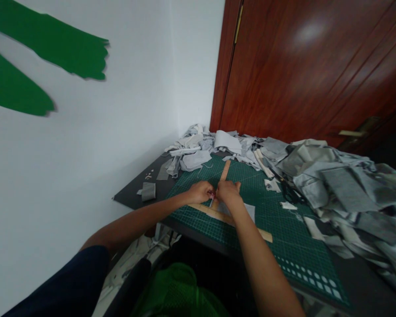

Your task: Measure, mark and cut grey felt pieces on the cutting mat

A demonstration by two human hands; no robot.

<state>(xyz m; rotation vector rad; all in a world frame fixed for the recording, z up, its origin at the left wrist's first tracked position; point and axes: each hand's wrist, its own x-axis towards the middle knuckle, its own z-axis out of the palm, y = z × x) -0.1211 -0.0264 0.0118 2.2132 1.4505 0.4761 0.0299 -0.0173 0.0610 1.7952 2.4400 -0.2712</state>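
My left hand [202,192] is closed in a pinch beside the blade of a wooden T-square ruler [225,171]; a small pinkish spot shows at its fingertips, too small to name. Close by on the right, my right hand [227,192] has its fingers curled down over the blade, and what they hold, if anything, is hidden. Under the ruler and right hand lies a piece of light grey fabric [250,211]. The ruler's crosspiece runs slantwise nearer to me. All this rests on a green cutting mat [284,233].
Piles of grey and white fabric scraps [343,176] line the back and right of the dark table [128,189]. Black-handled scissors [289,192] lie at the mat's right. A folded grey piece [148,191] sits on the left. Behind stand a white wall and a wooden door [284,70].
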